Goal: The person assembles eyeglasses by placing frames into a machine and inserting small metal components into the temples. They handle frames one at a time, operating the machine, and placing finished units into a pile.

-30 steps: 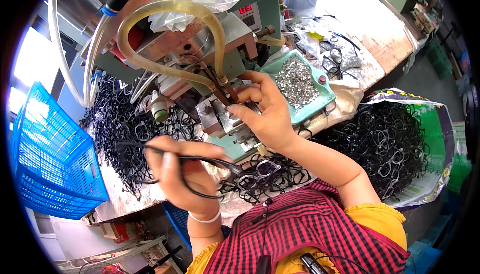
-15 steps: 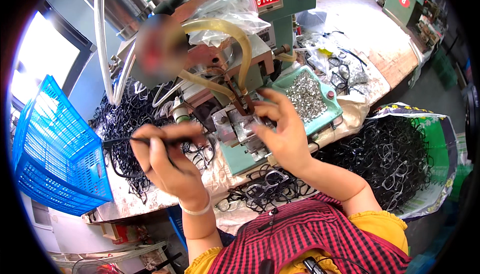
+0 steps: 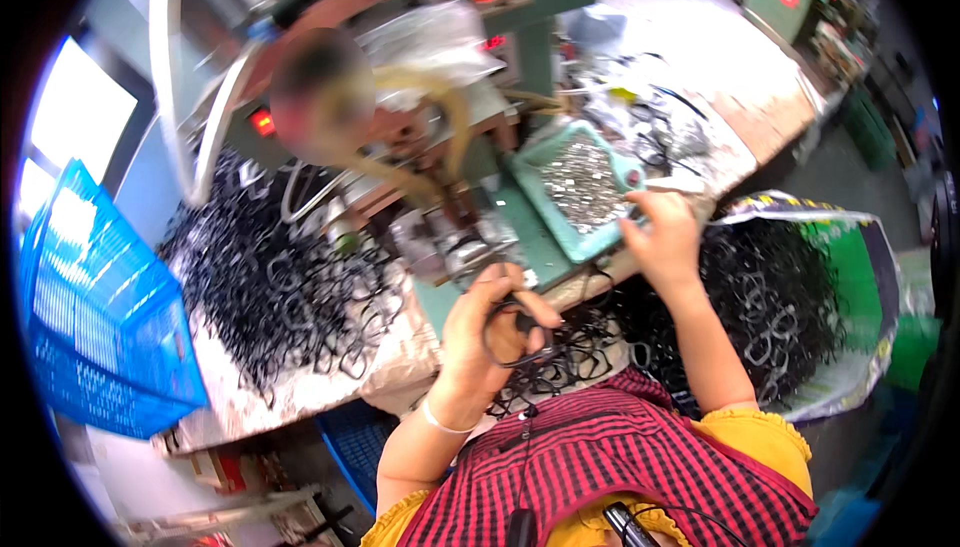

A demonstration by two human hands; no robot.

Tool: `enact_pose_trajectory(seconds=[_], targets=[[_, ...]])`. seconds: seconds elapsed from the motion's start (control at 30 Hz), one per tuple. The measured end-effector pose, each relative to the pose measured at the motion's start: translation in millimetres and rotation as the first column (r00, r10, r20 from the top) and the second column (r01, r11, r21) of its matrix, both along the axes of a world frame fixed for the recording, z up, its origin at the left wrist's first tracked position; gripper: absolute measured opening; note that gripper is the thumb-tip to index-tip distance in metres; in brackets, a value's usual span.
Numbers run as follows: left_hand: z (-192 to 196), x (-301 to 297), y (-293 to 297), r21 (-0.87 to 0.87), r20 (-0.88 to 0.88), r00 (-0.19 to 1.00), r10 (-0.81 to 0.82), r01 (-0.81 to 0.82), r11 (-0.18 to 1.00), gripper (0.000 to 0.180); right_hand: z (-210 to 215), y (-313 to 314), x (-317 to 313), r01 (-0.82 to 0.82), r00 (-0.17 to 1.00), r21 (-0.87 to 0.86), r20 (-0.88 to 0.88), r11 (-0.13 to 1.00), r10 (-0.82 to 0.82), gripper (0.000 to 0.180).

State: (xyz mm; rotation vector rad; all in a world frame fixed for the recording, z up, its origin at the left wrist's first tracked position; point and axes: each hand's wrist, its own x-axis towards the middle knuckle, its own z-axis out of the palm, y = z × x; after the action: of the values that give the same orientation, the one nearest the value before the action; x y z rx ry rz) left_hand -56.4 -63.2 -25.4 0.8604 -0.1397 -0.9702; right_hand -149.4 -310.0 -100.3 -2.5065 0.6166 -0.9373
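While the left hand (image 3: 490, 322) is gripping a black frame (image 3: 515, 332) just below the press (image 3: 450, 227), the right hand (image 3: 660, 237) is pinching, fingers nearly closed, at the tray (image 3: 585, 187) to its right, probably fetching a part; seating it is needing a fine pinch.

Red-black checked apron (image 3: 610, 467), yellow frilled sleeves (image 3: 760, 432), white wristband (image 3: 440, 419).

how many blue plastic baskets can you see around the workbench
2. One large blue mesh basket stands at the far left beside the heap of black frames. Part of a second blue basket shows under the bench edge by the left forearm; more may be hidden.
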Motion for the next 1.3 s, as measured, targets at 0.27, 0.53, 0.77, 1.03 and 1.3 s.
enact_pose_trajectory(seconds=[0.27, 0.53, 0.77, 1.03, 1.3], targets=[[-18.8, -14.7, 32.9, 0.068, 0.109, 0.992, -0.062, 0.055, 0.996, 0.041, -35.4, 16.1, 74.4, 0.065, 0.977, -0.105, 0.207, 0.992, -0.042, 0.011], [-1.4, 48.9, 162.1, -0.027, 0.922, 0.125, 0.366, -0.923, 0.383, 0.02, -29.6, 9.6, 73.4, -0.084, 0.914, -0.058, 0.394, 0.995, 0.1, 0.015], [-37.9, 171.2, 130.5, -0.083, 0.867, -0.175, -0.466, -0.974, 0.212, 0.012, -2.4, 26.0, 91.6, -0.198, 0.932, 0.138, 0.334, 0.971, 0.142, 0.013], [-118.0, 205.0, 118.2, -0.032, 0.798, -0.094, -0.596, -0.993, 0.114, 0.013, -16.6, 6.1, 22.4, -0.008, 0.953, 0.167, 0.301, 0.986, -0.043, 0.011], [-72.1, 168.5, 129.7, -0.104, 0.919, 0.066, 0.389, -0.91, 0.401, 0.02, 61.0, 55.6, 52.7, -0.482, 0.845, 0.27, 0.394, 0.833, 0.361, 0.015]])
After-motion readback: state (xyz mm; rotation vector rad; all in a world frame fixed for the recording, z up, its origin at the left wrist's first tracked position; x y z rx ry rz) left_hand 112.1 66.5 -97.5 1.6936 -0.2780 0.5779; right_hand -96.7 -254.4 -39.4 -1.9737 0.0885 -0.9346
